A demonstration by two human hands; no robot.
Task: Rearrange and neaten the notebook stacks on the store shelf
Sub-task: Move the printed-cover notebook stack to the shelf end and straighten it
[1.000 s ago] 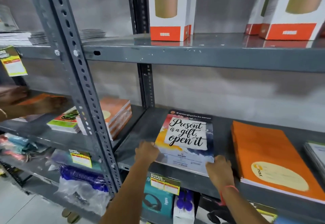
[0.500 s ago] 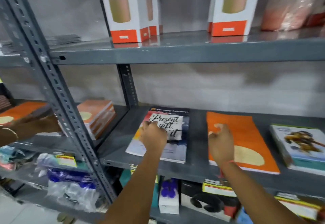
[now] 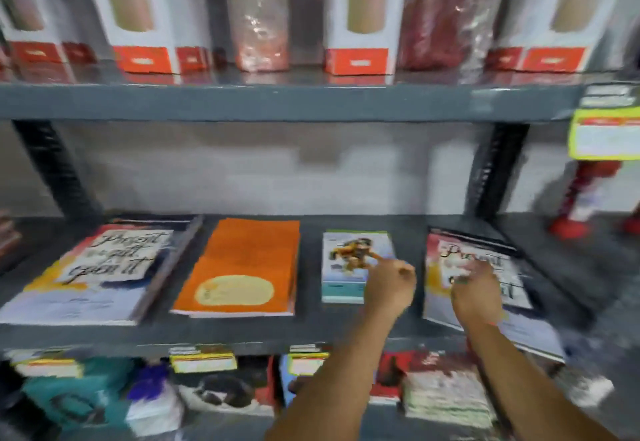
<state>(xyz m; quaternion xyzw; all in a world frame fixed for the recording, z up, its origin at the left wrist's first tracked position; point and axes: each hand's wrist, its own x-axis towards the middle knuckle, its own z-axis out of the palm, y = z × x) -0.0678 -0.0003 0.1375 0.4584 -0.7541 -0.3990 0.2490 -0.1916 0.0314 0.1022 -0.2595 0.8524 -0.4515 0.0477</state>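
Four notebook stacks lie on the grey middle shelf [image 3: 311,331]. From left to right they are a "Present is a gift" notebook [image 3: 86,281], an orange stack [image 3: 242,264], a small cartoon-cover stack [image 3: 341,267] and a second "Present" notebook [image 3: 512,288]. That last one is skewed and juts over the shelf's front edge. My left hand [image 3: 391,284] hovers at the small stack's right edge, fingers curled, index finger pointing onto its cover. My right hand [image 3: 479,291] rests on the skewed notebook's cover. The frame is blurred, so its grip is unclear.
Boxed bottles [image 3: 358,14] and wrapped rolls [image 3: 259,14] line the upper shelf. A yellow price tag [image 3: 604,135] hangs at the right. A red object [image 3: 585,198] stands at the far right. Packaged goods [image 3: 446,392] fill the lower shelf, and dark uprights [image 3: 495,170] frame the bay.
The view has swung right along the shelf. My hands left the left "Present" notebook and the orange stack and now sit at the small stack and the skewed right notebook.
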